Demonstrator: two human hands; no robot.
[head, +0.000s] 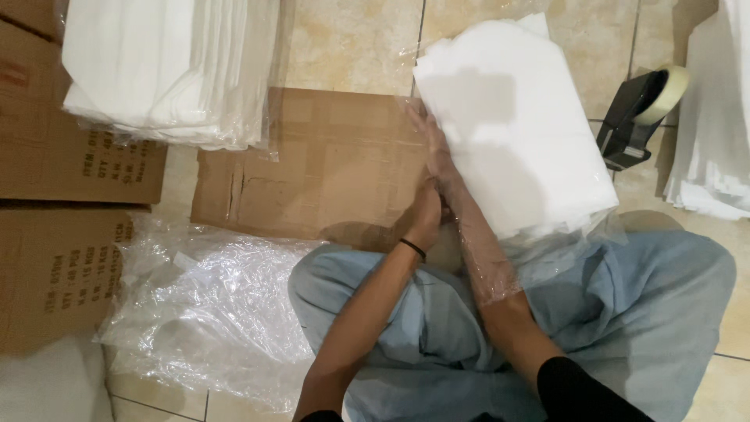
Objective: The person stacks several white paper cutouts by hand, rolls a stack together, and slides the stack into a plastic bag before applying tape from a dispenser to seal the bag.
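I sit cross-legged on the tile floor [351, 39], and both arms reach forward over my knees to a stack of white folded sheets [516, 125] that is going into a clear plastic bag [562, 246]. My right hand [437, 148] is inside the bag: the film wraps my forearm, and the palm lies flat with fingers spread against the near left edge of the stack, pressing it deeper. I judge the hand is held flat so the soft stack slides as one block and does not buckle. My left hand [428, 207] sits just below and beside the right wrist, curled at the bag's mouth; it seems to pinch the film there, but the fingers are hidden behind the wrist, so I cannot tell how tightly it is closed.

Under both hands lies a flattened cardboard sheet [312, 164], probably there to keep the work off the floor. To the left of my grip, near my knee, is a heap of crumpled empty clear bags [203, 305]. Further left and ahead rests another wrapped pile of white sheets [164, 70] on brown cartons [55, 164]. To the right of the stack, well apart from my hands, stands a tape dispenser [637, 113], and beyond it more white sheets [715, 125].
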